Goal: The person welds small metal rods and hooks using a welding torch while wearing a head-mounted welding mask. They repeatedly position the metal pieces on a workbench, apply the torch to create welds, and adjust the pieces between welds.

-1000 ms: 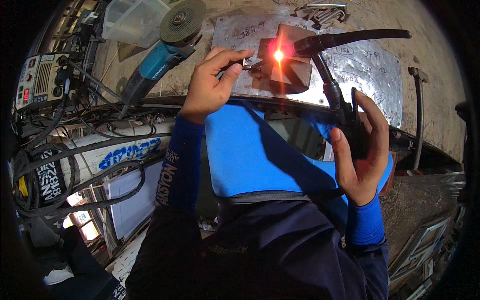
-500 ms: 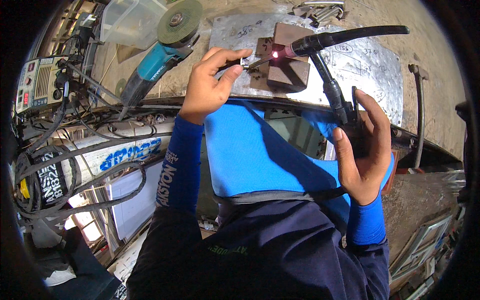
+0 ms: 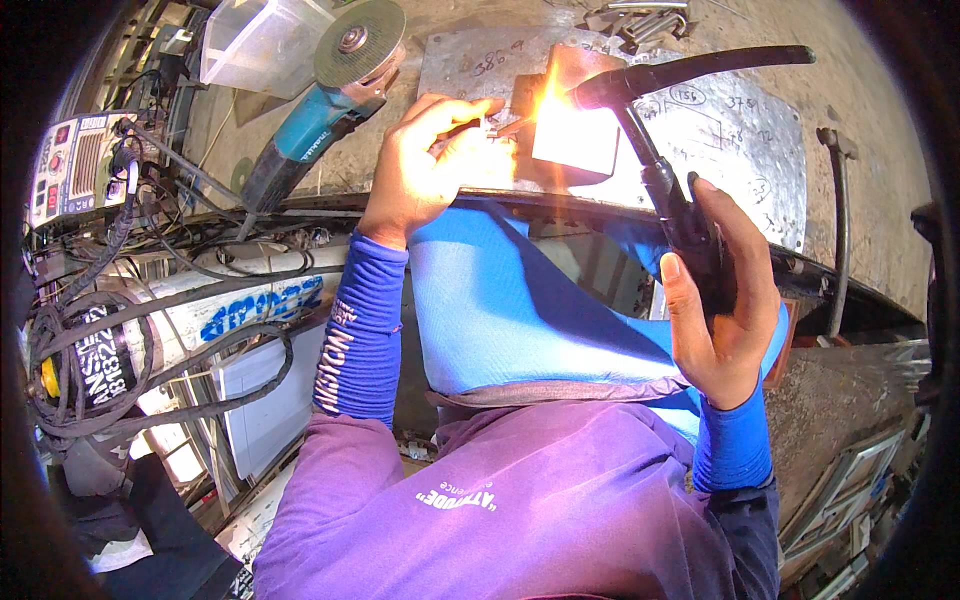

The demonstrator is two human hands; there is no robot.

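Observation:
A black TIG welding torch [image 3: 655, 180] rests in my right hand [image 3: 735, 335], thumb and fingers closed around its handle. Its head points left at the edge of a brown metal block [image 3: 575, 140], where a bright orange-white arc burns. My left hand [image 3: 415, 175] pinches a thin metal rod [image 3: 515, 127] whose far end reaches toward the arc. Glare hides the rod's tip and the exact spot under the arc. Beneath the block lies a grey metal sheet [image 3: 460, 65] with handwritten marks.
A teal angle grinder [image 3: 305, 130] lies left of my left hand, near a clear plastic bin [image 3: 260, 45]. A welding machine [image 3: 85, 170], coiled cables and a white cylinder [image 3: 180, 310] are at the left. On the right lies a hammer-like tool [image 3: 840, 220]; metal pieces [image 3: 640, 22] sit at the back.
The small pink glow at the torch tip has flared into a bright arc that lights the block, my left hand and my shirt. The torch handle has shifted slightly left.

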